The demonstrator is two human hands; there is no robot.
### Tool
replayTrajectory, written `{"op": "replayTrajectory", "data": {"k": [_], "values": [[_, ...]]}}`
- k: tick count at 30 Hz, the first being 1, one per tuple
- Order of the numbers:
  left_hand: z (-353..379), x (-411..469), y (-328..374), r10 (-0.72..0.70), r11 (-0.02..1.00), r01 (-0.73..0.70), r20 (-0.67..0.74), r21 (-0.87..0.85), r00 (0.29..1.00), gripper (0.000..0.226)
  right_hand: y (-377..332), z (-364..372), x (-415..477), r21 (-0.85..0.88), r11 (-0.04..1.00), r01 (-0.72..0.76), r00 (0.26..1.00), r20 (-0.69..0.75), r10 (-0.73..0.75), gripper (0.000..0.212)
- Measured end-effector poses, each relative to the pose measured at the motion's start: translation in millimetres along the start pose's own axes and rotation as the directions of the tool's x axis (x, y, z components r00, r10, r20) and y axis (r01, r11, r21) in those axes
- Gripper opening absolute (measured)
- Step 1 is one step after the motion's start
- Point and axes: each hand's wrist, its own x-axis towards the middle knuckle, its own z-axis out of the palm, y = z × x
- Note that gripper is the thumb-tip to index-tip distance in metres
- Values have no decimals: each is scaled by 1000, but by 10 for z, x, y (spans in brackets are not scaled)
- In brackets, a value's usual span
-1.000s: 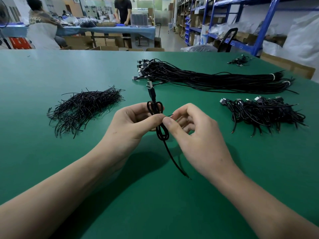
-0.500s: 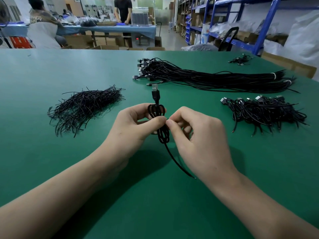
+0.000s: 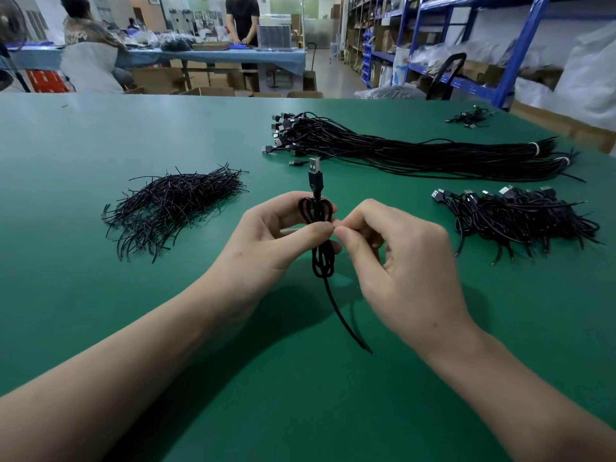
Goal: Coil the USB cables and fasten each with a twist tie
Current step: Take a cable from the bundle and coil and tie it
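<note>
While I watch through the head camera, the left hand (image 3: 266,241) grips the coiled USB cable (image 3: 321,258) at its waist, thumb pressed across the front, holding it upright above the green table (image 3: 100,135). The right hand (image 3: 400,261) pinches thumb and forefinger at that same spot, tips touching the left thumb; I cannot make out a tie between them. The cable's USB plug (image 3: 315,168) points up and its loose tail (image 3: 346,325) trails down toward the table. A heap of twist ties (image 3: 173,205) lies to the left, a long bundle of uncoiled cables (image 3: 416,151) beyond, and a pile of coiled cables (image 3: 520,218) to the right.
</note>
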Motion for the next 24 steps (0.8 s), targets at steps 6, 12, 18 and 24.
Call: {"op": "replayTrajectory", "data": {"k": [6, 12, 18, 24], "values": [[-18, -14, -6, -9, 998, 8, 16, 54, 1000, 8, 1, -6, -10, 14, 1000, -10, 1000, 0, 10, 17], [-51, -25, -13, -28, 998, 27, 29, 52, 999, 10, -1, -12, -4, 49, 999, -17, 1000, 5, 17, 15], [-50, -26, 17, -5, 997, 0, 66, 78, 998, 7, -20, -41, -13, 57, 998, -8, 1000, 9, 7, 16], [-36, -28, 26, -29, 997, 22, 86, 77, 996, 10, -7, -64, -9, 44, 998, -40, 999, 28, 39, 18]]}}
